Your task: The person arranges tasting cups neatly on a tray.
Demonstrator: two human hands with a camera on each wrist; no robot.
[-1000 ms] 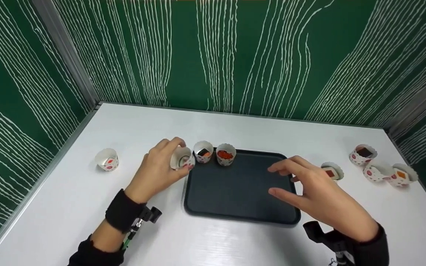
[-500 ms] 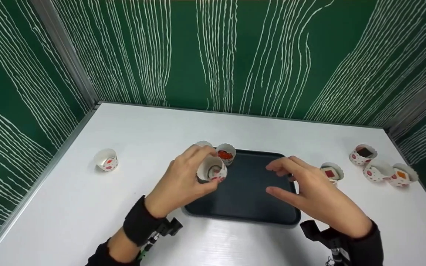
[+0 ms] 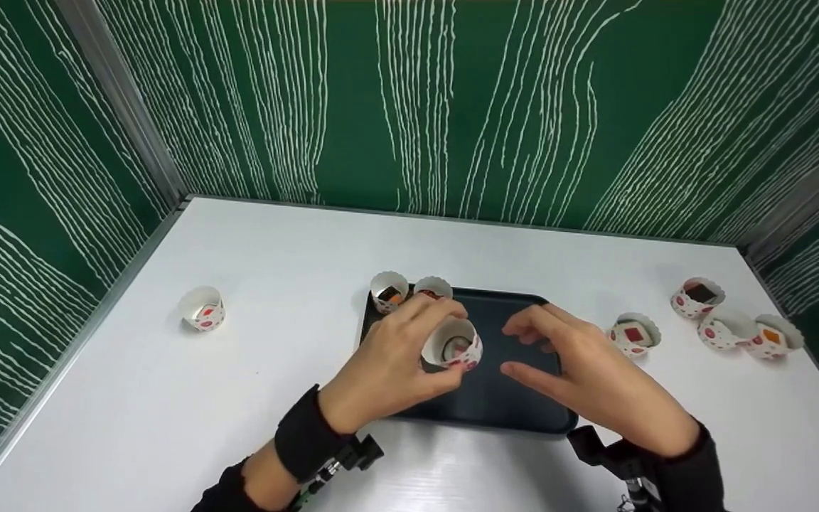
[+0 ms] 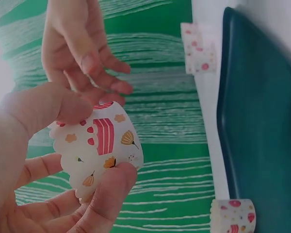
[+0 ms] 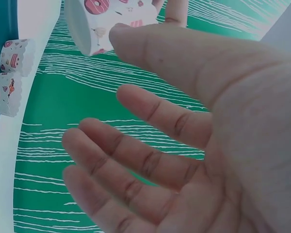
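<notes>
My left hand grips a paper baking cup over the dark tray, its open top tipped toward the head camera. Something round and pinkish sits inside it. In the left wrist view, thumb and fingers pinch the wall of the cup, which is printed with cake slices and flowers. My right hand hovers above the tray's right side, fingers relaxed and apart, holding nothing. Two more baking cups stand at the tray's back left corner: one with black and orange pieces, the other with red contents, partly hidden by my left hand.
On the white table, a baking cup stands far left. To the right of the tray is a cup with a white and red square. Several more cups group near the right edge. A green wall with white lines rises behind.
My left hand has carried the baking cup rightward from the tray's left edge to over its middle, nearer the right hand. The right hand has shifted slightly left.
</notes>
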